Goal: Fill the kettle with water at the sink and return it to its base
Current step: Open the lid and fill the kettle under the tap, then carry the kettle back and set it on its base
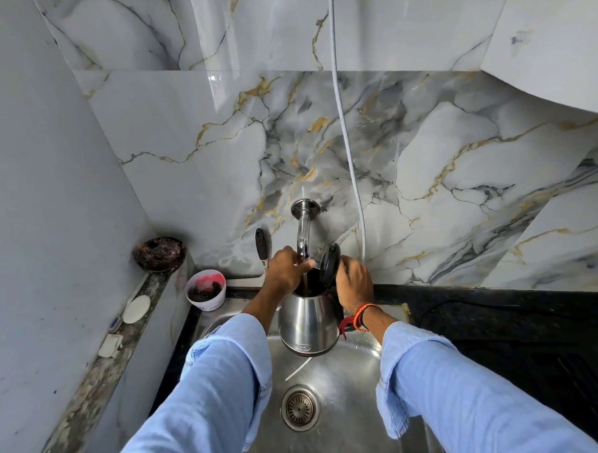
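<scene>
A steel kettle (307, 323) hangs above the steel sink (335, 379), its black lid (330, 265) flipped up. Its open mouth sits right under the chrome tap (303, 231) that comes out of the marble wall. My right hand (355, 282) grips the kettle's handle on the right side; the handle itself is hidden behind the hand. My left hand (285, 269) is closed around the lower end of the tap, just above the kettle's rim. I cannot tell whether water is running. The kettle's base is not in sight.
A drain strainer (300, 407) lies in the sink bottom. A white cup (206, 293) and a dark round scrubber (159, 254) sit at the left corner ledge. A black-handled tool (261, 245) leans on the wall. A white cable (347, 138) hangs down. Black countertop (517, 319) extends right.
</scene>
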`<state>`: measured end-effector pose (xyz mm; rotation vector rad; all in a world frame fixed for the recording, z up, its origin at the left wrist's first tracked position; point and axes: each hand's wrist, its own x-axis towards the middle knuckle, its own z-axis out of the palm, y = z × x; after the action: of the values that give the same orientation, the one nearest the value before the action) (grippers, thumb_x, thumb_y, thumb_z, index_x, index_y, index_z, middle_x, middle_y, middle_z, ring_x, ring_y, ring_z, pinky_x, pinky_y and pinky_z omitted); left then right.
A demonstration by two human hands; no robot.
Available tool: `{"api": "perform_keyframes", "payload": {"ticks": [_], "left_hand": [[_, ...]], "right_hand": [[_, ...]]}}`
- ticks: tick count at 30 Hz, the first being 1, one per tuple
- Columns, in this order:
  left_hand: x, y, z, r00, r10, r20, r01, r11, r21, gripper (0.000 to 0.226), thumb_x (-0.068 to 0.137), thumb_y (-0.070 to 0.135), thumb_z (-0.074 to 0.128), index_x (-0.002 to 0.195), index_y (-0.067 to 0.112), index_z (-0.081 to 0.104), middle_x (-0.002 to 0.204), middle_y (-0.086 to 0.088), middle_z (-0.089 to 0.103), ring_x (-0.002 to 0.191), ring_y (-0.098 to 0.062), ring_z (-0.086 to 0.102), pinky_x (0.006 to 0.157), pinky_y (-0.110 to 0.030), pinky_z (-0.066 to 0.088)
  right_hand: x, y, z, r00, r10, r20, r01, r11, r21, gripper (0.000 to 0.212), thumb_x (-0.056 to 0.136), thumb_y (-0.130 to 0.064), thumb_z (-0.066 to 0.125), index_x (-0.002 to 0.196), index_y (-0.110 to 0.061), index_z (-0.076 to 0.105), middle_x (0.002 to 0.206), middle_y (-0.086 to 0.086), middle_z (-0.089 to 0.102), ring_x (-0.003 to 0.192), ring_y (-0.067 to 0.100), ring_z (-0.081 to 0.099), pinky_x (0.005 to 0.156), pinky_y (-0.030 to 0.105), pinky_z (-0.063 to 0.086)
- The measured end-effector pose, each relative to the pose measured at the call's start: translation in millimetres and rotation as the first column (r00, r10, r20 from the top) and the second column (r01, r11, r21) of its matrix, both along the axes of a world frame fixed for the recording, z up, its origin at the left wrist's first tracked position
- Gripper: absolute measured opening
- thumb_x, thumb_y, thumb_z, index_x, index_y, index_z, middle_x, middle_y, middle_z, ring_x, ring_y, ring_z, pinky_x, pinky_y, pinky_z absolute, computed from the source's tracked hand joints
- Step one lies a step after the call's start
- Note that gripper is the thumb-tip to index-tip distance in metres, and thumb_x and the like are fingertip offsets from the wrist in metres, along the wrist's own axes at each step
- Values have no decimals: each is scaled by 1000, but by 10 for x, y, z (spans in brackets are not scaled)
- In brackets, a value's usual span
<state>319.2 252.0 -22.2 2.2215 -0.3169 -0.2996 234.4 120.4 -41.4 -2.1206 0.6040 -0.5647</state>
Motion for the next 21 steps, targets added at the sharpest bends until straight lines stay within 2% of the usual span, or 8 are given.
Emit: {"api": "perform_keyframes", "payload": {"ticks": [4,7,11,13,15,16,18,21], "left_hand": [[-52,-91,2,993,109,46,-110,994,26,46,84,42,80,95,9,50,95,-14,64,87,-30,59,75,-41,52],[-19,10,21,999,24,27,-26,998,53,47,84,47,77,93,11,49,93,-9,61,86,-26,56,70,-36,45],[-111,207,15,998,-56,22,55,996,69,46,93,51,65,102,7,57,101,-11,64,94,-28,59,79,-40,50],[-239,297,21,984,-36,175,14,992,126,39,99,46,58,99,7,58,98,-13,67,90,-31,60,76,-41,51],[-353,360,55,894,30,446,-99,986,132,35,103,41,51,97,7,59,95,-15,66,88,-34,59,77,-45,51],[-421,376,81,841,35,539,-104,990,99,33,104,39,48,99,8,59,97,-15,65,91,-34,58,81,-47,49],[-504,374,127,781,-60,622,10,996,84,34,104,41,45,109,10,57,105,-13,63,102,-32,55,96,-48,46],[-626,287,165,708,-326,627,224,945,238,59,100,58,41,136,12,48,132,-10,57,129,-25,47,122,-49,22]], "right_hand": [[-14,-2,11,1000,-24,0,24,999,-34,50,82,-55,31,72,-15,58,72,10,65,68,31,59,65,46,53],[-44,-9,12,1000,-28,1,28,999,-30,51,81,-59,30,71,-16,57,70,6,63,65,27,59,62,44,54],[-121,-38,40,1000,-20,4,20,999,-51,53,79,-62,29,71,-17,57,70,5,63,65,27,59,60,39,51],[-191,-66,55,1000,-9,3,10,998,-65,55,81,-64,31,68,-16,55,67,5,62,64,28,59,57,36,49],[-263,-110,73,999,-32,-7,32,997,-76,64,86,-69,30,64,-14,54,63,5,62,61,28,58,55,36,47],[-319,-124,83,998,-56,-22,54,995,-80,68,89,-73,28,62,-15,52,62,6,62,61,28,58,55,36,47],[-397,-146,119,994,-98,-47,93,991,-98,70,89,-76,24,58,-18,48,65,11,64,65,34,59,58,40,49],[-483,-167,200,993,-107,-41,100,986,-134,70,92,-72,22,64,-17,55,74,16,68,72,40,61,63,44,52]]}}
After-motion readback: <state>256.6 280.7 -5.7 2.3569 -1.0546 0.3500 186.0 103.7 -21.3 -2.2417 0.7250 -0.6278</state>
